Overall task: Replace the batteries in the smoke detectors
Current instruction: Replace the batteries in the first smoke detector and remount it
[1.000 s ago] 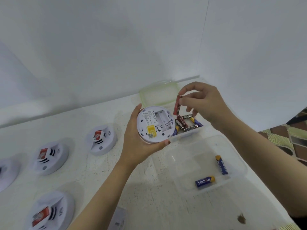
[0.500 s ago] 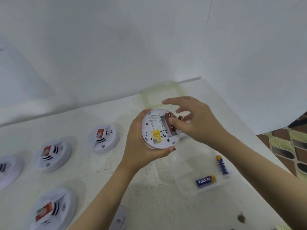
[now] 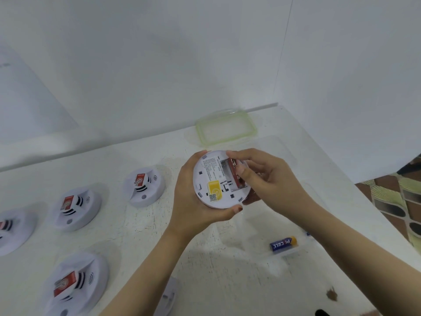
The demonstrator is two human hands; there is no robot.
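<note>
My left hand (image 3: 193, 197) grips a round white smoke detector (image 3: 211, 179) from the left, its back side with a yellow label facing up. A red battery (image 3: 235, 176) lies in the open battery bay on the detector's right side. My right hand (image 3: 268, 181) reaches in from the right, its thumb pressing on the red battery and its forefinger on the battery's far end. The box of batteries behind the detector is hidden by my hands.
Several white smoke detectors (image 3: 144, 188) with red tags lie face up on the white table at the left. A green-rimmed clear lid (image 3: 225, 131) lies by the back wall. A clear tray (image 3: 287, 252) at the right holds a blue battery (image 3: 283, 242). A white cover (image 3: 168, 297) lies near my left forearm.
My right hand carried the red battery from above the battery box down into the detector's bay and now presses it in. The detector has tilted slightly in my left hand.
</note>
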